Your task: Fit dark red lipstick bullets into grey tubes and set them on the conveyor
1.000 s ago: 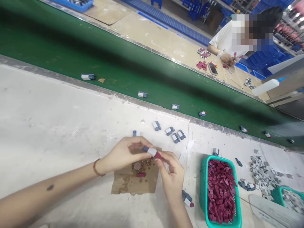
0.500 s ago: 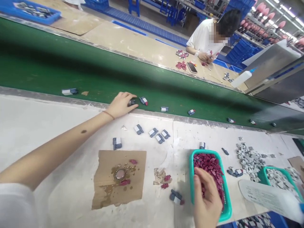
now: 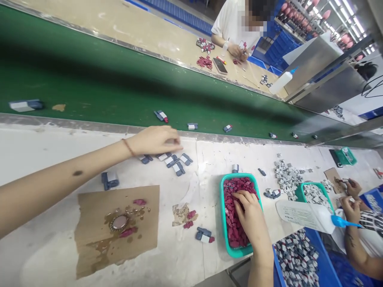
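On the head view, near edge of the belt:
left hand (image 3: 155,140): fingers loosely together, tips over the grey-white parts (image 3: 176,161); whether it pinches one, cannot tell.
right hand (image 3: 249,217): fingers curled down into the teal basket (image 3: 223,223) of maroon pieces (image 3: 231,235); grip hidden.
tip: my read, lift one piece per hand, keep clear of the glue-stained cardboard (image 3: 89,223).
surface (image 3: 44,255): white, scuffed, strewn with parts.
room: green belt (image 3: 89,79) carrying parts; a person opposite, another's hands at far right.
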A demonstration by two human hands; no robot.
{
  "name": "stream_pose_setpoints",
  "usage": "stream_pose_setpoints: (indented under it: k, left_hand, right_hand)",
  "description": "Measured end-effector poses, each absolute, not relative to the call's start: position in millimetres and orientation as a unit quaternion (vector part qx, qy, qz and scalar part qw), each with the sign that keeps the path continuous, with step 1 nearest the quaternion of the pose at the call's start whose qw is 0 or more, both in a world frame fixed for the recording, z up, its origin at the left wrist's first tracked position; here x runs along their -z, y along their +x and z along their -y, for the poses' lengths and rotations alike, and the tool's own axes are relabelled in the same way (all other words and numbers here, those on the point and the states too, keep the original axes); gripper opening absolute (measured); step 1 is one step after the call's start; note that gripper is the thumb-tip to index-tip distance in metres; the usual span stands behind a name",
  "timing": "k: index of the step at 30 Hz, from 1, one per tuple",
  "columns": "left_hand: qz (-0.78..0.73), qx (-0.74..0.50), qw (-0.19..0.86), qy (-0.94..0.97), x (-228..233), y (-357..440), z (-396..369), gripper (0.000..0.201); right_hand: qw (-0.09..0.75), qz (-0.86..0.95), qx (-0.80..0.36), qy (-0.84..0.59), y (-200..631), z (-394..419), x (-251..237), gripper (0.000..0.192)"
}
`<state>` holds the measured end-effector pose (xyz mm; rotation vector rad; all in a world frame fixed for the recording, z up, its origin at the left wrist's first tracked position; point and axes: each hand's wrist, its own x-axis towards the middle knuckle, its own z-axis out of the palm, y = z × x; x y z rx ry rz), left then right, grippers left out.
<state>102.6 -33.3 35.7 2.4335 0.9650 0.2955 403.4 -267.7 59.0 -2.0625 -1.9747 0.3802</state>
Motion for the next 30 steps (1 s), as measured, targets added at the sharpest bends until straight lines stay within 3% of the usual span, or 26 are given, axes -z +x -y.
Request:
stream_pose_setpoints:
  k: [6,16,21,25,30]
  left_hand:
    - [-0.386,-0.139,0.157,0.898,-21,172,-5,0.040]
    - [-0.443,-0.185,0.235,0.845,-10,211,-15,0.027]
    - [-0.452,-0.252,0.324,0.792,-18,220,-11,0.026]
    - [-0.453,-0.317,0.396,0.733,-35,195,5,0.023]
    - [-0.426,-0.339,0.702,0.459,-68,135,65,0.030]
  right_hand:
    - [0.111,0.703,-0.155,-0.685,416,258,-59,0.024]
    - [0.119,0.674,-0.232,-0.691,411,260,-73,0.018]
    - [0.148,0.651,-0.264,-0.696,410,269,-80,0.022]
    - [0.228,0.606,-0.282,-0.708,403,280,-87,0.022]
    - [0.424,0.511,-0.335,-0.669,372,285,-83,0.013]
